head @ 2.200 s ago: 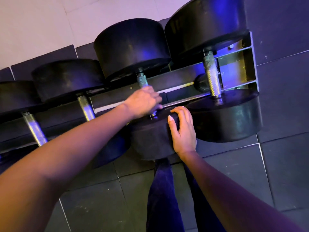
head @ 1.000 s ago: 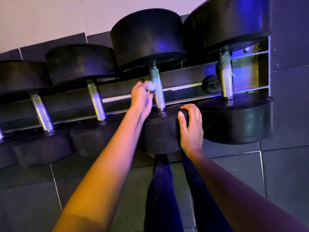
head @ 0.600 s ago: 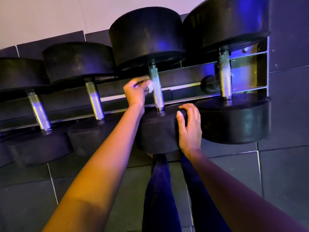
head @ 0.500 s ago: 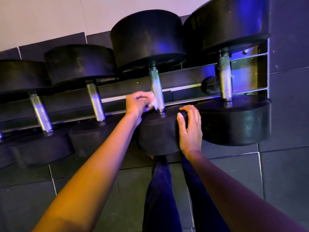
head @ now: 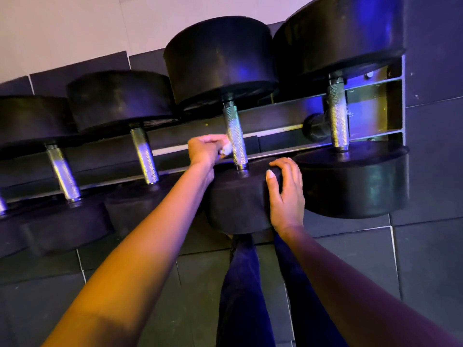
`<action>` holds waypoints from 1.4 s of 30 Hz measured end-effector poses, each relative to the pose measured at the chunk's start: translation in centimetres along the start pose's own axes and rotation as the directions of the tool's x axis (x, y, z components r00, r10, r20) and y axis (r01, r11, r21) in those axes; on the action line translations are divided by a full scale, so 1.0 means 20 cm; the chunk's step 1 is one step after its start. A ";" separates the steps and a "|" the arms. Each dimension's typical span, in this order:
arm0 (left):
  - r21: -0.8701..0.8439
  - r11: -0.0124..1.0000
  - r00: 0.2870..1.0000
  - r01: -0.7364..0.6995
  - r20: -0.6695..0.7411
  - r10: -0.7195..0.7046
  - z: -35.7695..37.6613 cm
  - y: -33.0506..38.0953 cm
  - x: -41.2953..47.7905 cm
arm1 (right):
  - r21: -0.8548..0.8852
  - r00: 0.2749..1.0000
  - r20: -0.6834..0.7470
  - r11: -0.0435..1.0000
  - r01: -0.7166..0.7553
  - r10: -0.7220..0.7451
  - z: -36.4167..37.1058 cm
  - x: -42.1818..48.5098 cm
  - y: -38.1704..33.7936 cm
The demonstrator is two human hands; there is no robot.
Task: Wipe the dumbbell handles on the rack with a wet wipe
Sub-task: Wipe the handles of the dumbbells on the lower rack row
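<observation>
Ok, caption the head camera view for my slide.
The left hand holds a wet wipe against a dumbbell handle; the right hand rests on its near weight.

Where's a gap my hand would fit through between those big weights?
Widest gap: between the left handle and the second handle, over the rack rail. Another lies between the middle handle and the right handle, partly taken by a dark knob. Crowded: the left hand holds the wet wipe against the middle handle, and the right hand rests on the near weight head.
</observation>
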State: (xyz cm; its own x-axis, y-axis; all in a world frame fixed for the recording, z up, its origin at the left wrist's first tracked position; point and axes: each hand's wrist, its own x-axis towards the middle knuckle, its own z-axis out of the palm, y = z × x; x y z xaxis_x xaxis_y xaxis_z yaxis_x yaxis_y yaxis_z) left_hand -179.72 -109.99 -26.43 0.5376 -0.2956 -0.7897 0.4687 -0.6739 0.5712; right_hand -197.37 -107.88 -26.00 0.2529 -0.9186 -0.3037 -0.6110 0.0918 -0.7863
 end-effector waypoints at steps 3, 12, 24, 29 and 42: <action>-0.184 0.982 0.987 -0.039 -0.158 0.010 0.07 0.05 0.08 | -0.003 1.000 -0.002 1.000 0.001 -0.001 0.00 0.00 0.00; -0.110 0.980 0.985 -0.168 -0.062 0.162 0.06 -0.02 0.01 | -0.012 1.000 0.001 1.000 0.005 -0.005 0.00 0.00 0.00; -0.023 0.930 0.929 -0.367 0.050 0.367 -0.02 0.00 0.02 | -0.006 1.000 -0.002 1.000 0.008 -0.008 0.00 0.00 0.01; 0.363 0.493 0.610 -0.791 0.408 0.679 -0.06 -0.07 0.00 | -0.006 1.000 0.000 1.000 0.005 -0.005 0.00 0.00 0.01; 0.177 -0.544 0.079 -0.820 0.977 0.200 -0.04 0.13 0.15 | -0.007 1.000 -0.001 1.000 0.012 -0.012 0.00 0.00 0.01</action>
State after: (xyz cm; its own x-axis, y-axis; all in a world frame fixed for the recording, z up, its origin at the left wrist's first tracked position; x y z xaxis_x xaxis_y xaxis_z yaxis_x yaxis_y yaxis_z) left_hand -176.24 -112.08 -27.20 -0.5487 -0.8193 -0.1666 -0.8201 0.4887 0.2975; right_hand -197.42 -107.91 -26.18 0.2589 -0.9201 -0.2938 -0.6130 0.0785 -0.7862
